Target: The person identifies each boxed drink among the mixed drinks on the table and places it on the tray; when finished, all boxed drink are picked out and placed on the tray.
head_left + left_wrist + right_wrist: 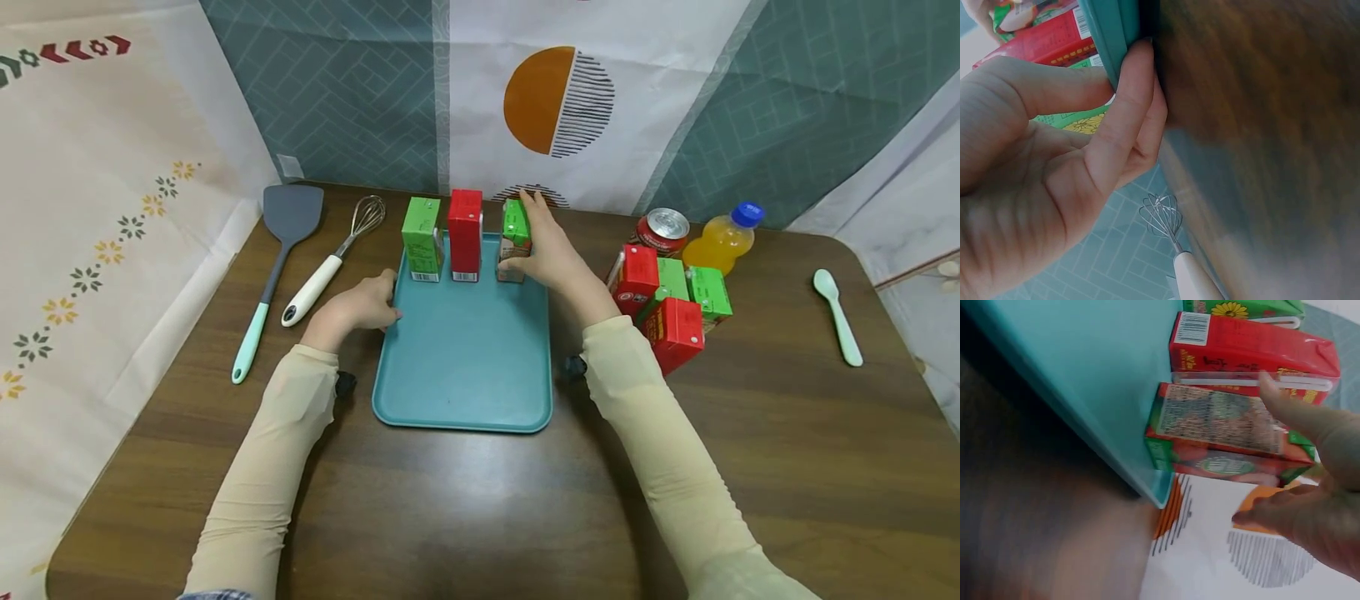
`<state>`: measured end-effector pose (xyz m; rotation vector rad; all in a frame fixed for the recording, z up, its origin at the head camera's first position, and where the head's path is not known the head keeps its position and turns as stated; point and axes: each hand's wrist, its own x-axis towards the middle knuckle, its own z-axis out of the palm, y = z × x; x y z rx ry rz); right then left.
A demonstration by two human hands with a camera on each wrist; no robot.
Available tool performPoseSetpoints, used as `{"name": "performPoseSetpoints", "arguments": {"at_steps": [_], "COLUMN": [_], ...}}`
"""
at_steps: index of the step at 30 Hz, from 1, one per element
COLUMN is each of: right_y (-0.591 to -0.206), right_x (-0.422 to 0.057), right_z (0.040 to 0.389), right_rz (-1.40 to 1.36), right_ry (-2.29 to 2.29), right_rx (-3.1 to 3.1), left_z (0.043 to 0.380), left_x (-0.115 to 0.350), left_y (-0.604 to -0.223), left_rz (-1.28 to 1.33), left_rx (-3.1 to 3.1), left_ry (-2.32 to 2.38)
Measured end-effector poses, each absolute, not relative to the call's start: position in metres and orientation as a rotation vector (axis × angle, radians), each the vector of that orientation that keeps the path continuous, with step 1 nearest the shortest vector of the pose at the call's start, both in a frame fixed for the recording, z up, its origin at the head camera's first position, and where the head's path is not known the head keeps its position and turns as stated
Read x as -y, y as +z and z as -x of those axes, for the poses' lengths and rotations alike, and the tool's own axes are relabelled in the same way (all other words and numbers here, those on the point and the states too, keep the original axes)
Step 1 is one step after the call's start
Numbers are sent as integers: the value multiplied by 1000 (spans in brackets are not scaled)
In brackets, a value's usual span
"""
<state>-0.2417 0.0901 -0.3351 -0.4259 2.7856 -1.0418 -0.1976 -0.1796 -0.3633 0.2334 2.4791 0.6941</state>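
Observation:
My left hand (363, 302) pinches the left rim of the teal tray (472, 358); in the left wrist view, the thumb lies inside the rim and the fingers (1124, 125) outside. At the tray's far end stand three drink cartons: a green one (422, 237), a red one (466, 233) and a green-topped one (514, 237) with brown-red sides. My right hand (551, 250) is around the green-topped carton at the right. Its thumb and fingers are spread on either side, one fingertip (1244, 517) apart from the carton in the right wrist view.
Right of the tray stand several red and green cartons (675, 329), a red can (663, 229) and an orange drink bottle (722, 242). A pale green spoon (838, 317) lies at far right. On the left lie a whisk (315, 287) and a grey spatula (277, 250).

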Motion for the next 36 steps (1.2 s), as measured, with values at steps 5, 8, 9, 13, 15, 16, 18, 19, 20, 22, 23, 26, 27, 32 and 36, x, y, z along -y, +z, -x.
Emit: {"name": "performPoseSetpoints", "arguments": {"at_steps": [5,8,9,13,15,16,18,19,20,22,23,26,27,32,36], "right_y": [-325,-311,-306,-284,-275,-271,-265,-263,-261,-260,-261,-266,-268,-278,-283], "right_x": [-94,-95,-96,-105,-115,-121,-135,-142,-150,-165,-172,-194,-202,-242,-273], "right_z": [226,215,212,194,185,181,173,170,167,163,162,158,157,152,148], "right_rz": [510,526,530,537,549,558,569,574,579,588,588,583,576,510,460], "right_ry": [-962,-931,-930,-934,-929,-925,-922,-924,-928,-955,-975,-1074,-1110,-1178,-1087], "right_rx": [-2798,-2854,-2875,-2958,-2992,-3005,-3017,-3017,-3018,-3007,-2998,-2955,-2942,-2931,-2983], "left_z": [198,198,198,199,199,199,199,199,199,199,199,198,198,198,199], "left_x": [181,182,182,181,180,180,180,180,180,181,181,181,181,181,179], "left_y": [-363,-361,-361,-358,-358,-358,-360,-361,-362,-363,-363,-363,-363,-362,-363], "left_rz": [-245,-246,-247,-259,-265,-268,-267,-266,-263,-258,-255,-253,-254,-258,-270], "left_rx": [-2477,-2492,-2497,-2503,-2502,-2501,-2496,-2494,-2492,-2492,-2494,-2495,-2496,-2493,-2492], "left_ry": [691,683,680,670,666,663,659,660,663,664,664,663,661,653,652]}}
